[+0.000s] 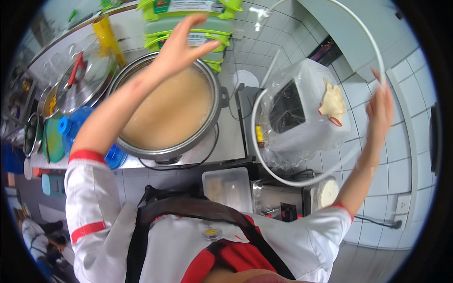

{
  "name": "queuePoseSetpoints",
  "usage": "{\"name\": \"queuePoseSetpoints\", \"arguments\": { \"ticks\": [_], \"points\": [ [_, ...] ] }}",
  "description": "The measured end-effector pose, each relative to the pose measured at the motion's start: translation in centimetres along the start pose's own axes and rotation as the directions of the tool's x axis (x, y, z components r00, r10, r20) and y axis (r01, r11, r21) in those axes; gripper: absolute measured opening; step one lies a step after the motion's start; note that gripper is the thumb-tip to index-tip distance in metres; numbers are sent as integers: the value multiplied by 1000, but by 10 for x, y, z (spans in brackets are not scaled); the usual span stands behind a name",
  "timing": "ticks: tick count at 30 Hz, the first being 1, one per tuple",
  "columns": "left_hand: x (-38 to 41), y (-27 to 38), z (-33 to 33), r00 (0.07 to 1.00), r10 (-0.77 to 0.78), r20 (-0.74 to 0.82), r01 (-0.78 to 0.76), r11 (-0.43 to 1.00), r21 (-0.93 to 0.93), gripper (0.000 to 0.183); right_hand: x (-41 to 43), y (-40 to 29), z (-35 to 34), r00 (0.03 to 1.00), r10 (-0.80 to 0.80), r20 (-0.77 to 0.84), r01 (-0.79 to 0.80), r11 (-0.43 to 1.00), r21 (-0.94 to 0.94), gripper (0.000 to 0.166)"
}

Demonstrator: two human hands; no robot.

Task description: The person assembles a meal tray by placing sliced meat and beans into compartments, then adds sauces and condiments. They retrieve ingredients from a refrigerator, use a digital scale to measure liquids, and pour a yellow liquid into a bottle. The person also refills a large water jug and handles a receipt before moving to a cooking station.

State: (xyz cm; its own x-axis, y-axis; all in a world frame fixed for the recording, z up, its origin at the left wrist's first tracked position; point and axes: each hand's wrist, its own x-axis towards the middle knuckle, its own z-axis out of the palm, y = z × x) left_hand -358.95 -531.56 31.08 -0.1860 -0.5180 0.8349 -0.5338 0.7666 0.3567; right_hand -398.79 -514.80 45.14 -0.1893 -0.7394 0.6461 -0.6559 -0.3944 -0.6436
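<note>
My left hand [182, 47] is raised above the far rim of a large round electric pot, its fingers apart and nothing in them. Cloudy tan liquid [170, 109] fills much of the pot [216, 106]. Out to the right, my right hand [380, 106] is closed around a white hose [378, 58]; motion blurs the fingers. The hose runs up past the top of the view and loops down around a plastic-wrapped white container [315, 134]. On that wrapped top lies a cream work glove [332, 100]. A white tap fitting [260, 16] is at the top.
Lime-handled bins [187, 26] are stacked behind the pot. Left of it are a glass lid [85, 81] with a red handle, a blue water bottle [76, 122] and metal bowls. A clear plastic tub [226, 187] sits below the counter. Another person [35, 237] is at the lower left.
</note>
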Motion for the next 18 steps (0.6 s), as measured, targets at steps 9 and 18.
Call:
{"name": "queuePoseSetpoints", "arguments": {
  "ticks": [9,18],
  "points": [
    [93,-1,-87,824,383,416,-441,896,47,69,-200,-47,-43,883,-335,-328,451,800,397,40],
    [-50,-32,-339,697,137,704,-433,863,260,34,-318,-112,77,811,308,497,-392,917,72,40]
  ]
}}
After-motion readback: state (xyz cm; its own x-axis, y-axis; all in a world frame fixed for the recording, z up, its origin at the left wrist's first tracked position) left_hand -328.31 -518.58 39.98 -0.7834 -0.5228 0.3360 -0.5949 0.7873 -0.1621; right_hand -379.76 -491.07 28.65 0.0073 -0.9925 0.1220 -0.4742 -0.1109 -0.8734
